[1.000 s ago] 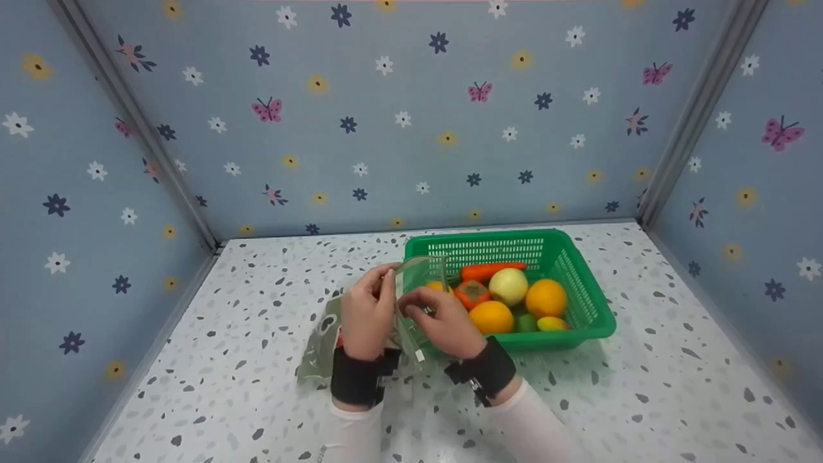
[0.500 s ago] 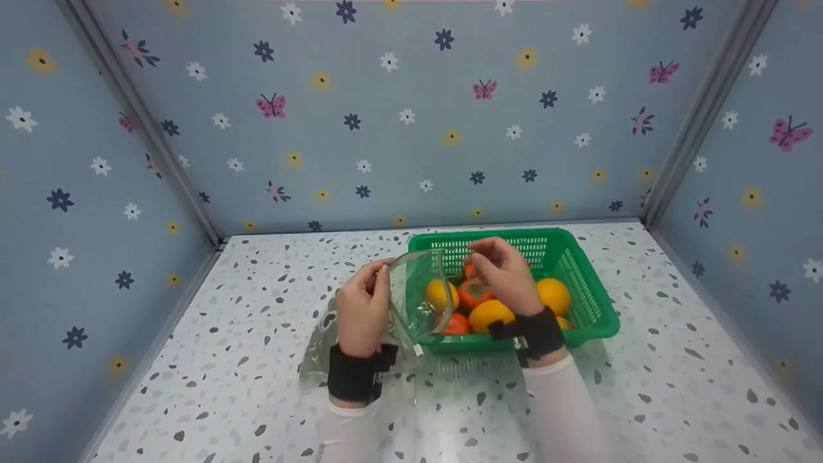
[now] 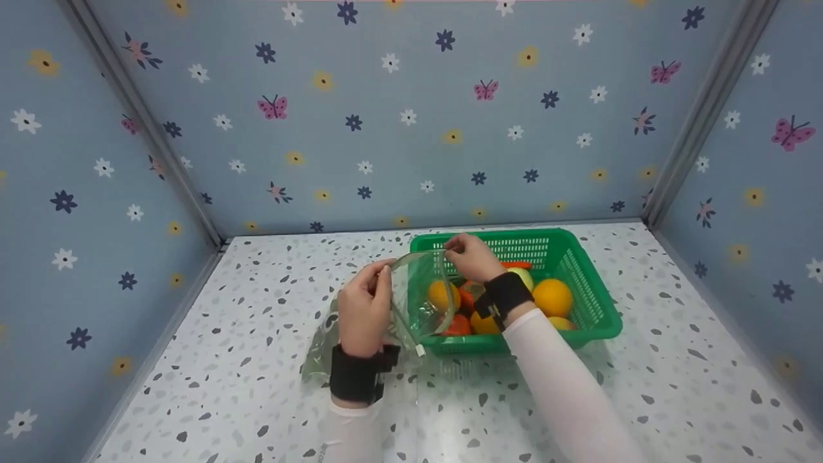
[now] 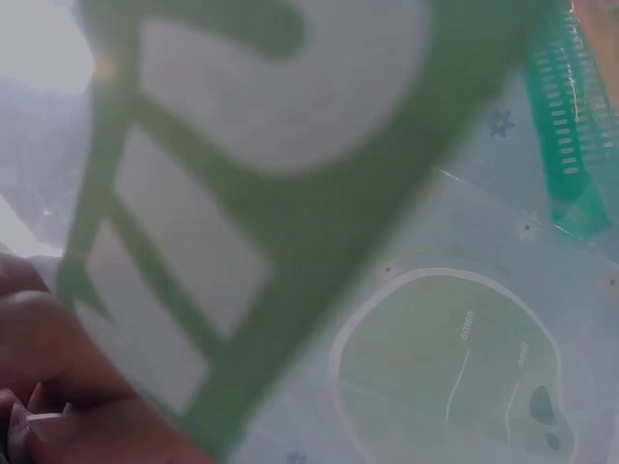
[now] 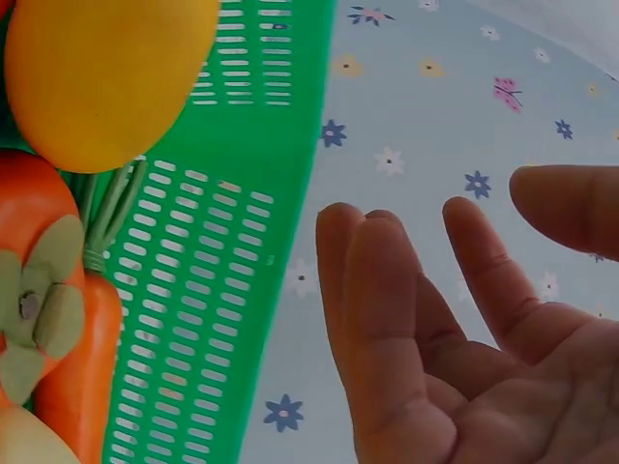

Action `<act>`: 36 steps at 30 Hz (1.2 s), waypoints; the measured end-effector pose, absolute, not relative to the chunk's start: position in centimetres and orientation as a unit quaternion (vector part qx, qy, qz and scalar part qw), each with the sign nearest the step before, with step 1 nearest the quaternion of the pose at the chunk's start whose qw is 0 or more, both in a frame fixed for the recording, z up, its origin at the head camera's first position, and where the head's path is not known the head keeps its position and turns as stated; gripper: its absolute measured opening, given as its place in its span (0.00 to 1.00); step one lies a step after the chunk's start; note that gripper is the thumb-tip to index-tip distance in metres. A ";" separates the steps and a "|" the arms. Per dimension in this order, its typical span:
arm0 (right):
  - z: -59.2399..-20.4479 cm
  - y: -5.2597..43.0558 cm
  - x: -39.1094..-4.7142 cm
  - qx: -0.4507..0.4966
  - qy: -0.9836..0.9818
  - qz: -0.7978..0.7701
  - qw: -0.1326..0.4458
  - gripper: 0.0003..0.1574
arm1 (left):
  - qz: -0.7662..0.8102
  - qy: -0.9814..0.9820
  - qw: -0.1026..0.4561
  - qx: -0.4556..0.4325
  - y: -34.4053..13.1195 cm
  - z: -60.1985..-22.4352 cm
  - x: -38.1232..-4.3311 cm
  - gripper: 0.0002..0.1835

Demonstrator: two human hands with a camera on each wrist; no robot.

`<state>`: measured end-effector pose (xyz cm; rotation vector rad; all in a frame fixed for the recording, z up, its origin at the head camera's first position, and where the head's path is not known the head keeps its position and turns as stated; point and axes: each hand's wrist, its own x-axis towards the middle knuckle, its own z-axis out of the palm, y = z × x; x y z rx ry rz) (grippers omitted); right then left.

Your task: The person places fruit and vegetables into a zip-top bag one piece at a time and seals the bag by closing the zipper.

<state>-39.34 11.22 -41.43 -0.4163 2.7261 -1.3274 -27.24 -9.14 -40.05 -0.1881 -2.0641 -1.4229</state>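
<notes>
A clear plastic zip bag with green print lies at the centre left, its mouth spread toward the basket. My left hand pinches the near part of its mouth between thumb and fingers. A small white slider sits at the mouth's lower corner. At the mouth's far upper corner are the fingertips of my right hand; the right wrist view shows thumb and fingers apart, nothing between them. Printed film fills much of the left wrist view, with left fingers at its edge.
A green slotted basket stands right of the bag, partly behind its mouth. Inside are oranges, a persimmon, a carrot and a pale round fruit. Flower-patterned walls enclose the speckled table.
My right hand has left the bag's mouth, swung right over the basket, then come back left to the mouth's far corner. The left hand keeps its pinch, and the mouth now stands wider.
</notes>
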 end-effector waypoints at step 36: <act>-45.5 9.1 -40.1 -0.220 0.894 -0.342 0.186 0.23 | -0.526 -0.783 0.322 -0.081 -9.0 -40.1 -27.2 0.10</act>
